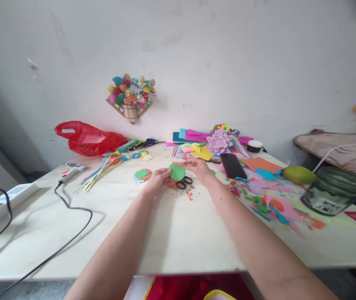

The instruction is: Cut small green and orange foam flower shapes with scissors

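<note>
Left hand [157,178] pinches the left edge of a green paper disc [177,171], held just above the middle of the counter [178,237]. The right hand [198,166] grips the disc's upper right edge, its fingertips partly hidden behind the paper. Black-handled scissors [184,182] lie under the disc, with only the handles showing.

At the far left a black cable [71,208] runs off the edge of the view, and its end is not visible. A glue gun [71,168] lies beyond it, then a red plastic bag [89,138] against the wall. A bundle of thin sticks [99,171] lies beside the bag. A small stack of paper flower cutouts [142,175] sits just left of the left hand.

Right of the hands lies a dark phone [232,165], and behind it a purple paper flower [218,141] rests on sheets too overlapped to count. Coloured scraps [274,206] are scattered near the right forearm. A green glass jar [334,189] stands farther right; its label is too blurred to read.
</note>
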`<act>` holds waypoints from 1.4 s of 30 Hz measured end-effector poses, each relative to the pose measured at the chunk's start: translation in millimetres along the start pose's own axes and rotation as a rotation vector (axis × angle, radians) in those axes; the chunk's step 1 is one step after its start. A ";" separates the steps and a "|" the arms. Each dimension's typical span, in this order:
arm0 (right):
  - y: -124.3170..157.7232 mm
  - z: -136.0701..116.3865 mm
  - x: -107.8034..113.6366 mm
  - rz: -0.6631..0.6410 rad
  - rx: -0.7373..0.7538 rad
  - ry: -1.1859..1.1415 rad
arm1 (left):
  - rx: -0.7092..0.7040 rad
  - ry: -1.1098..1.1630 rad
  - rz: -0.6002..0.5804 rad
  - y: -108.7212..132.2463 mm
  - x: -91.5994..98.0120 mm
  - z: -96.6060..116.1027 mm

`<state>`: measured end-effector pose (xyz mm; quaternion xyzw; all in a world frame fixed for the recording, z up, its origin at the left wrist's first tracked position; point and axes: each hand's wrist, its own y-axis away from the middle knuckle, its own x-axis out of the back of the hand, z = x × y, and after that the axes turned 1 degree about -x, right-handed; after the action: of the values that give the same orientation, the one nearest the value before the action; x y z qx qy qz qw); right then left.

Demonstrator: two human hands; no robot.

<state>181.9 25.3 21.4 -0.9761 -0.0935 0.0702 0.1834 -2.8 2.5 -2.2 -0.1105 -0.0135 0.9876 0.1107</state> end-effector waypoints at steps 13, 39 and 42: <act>2.6 12.3 -4.0 -0.055 -0.127 0.205 | -0.022 0.068 0.002 2.0 -2.9 1.9; 8.6 9.5 -12.9 0.035 -0.321 0.140 | -0.077 -0.141 0.069 5.9 -6.9 2.9; 7.7 10.1 -14.0 0.053 -0.309 0.147 | -0.074 -0.133 0.066 6.0 -7.3 3.3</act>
<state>167.7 18.8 10.7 -0.9973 -0.0637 -0.0116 0.0354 2.1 -5.0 2.3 -0.0493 -0.0538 0.9947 0.0728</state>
